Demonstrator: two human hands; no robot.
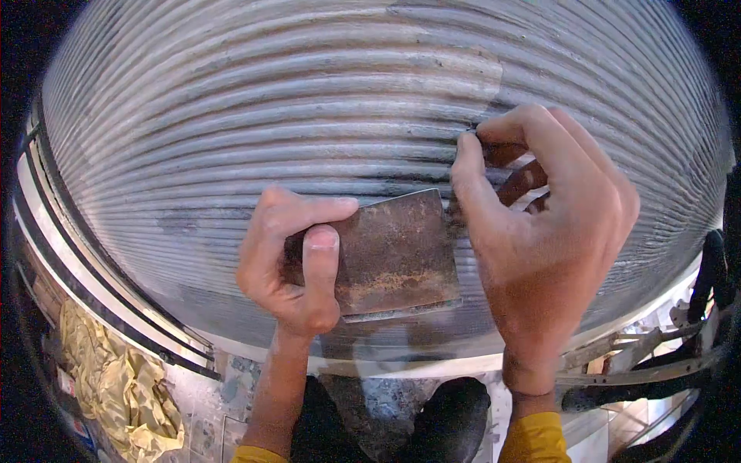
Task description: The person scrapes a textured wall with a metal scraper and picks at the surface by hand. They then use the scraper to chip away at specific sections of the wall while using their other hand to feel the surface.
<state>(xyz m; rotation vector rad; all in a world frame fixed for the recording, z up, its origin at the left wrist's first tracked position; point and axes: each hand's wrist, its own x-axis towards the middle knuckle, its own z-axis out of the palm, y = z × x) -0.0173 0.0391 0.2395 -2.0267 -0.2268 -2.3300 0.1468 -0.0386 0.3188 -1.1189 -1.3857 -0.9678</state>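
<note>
My left hand (297, 266) grips a rusty brown rectangular plate (397, 255) by its left side. The thumb lies across the plate's face, and the index finger runs along its top edge. Grey-white residue shows on the plate's lower edge. To the right, my right hand (552, 197) is raised close to the ridged grey-white wall (347, 100), thumb and index fingertip pinched together. Whatever those fingertips hold, if anything, is too small to make out. Dark shadow falls across the grooves beside them.
Crumpled yellowish sheeting (116, 378) lies on the floor at lower left, near a dark-edged frame (116, 289). Wooden and metal pieces (648, 363) stand at lower right. My dark-clad legs (451, 420) are below, over a stained floor.
</note>
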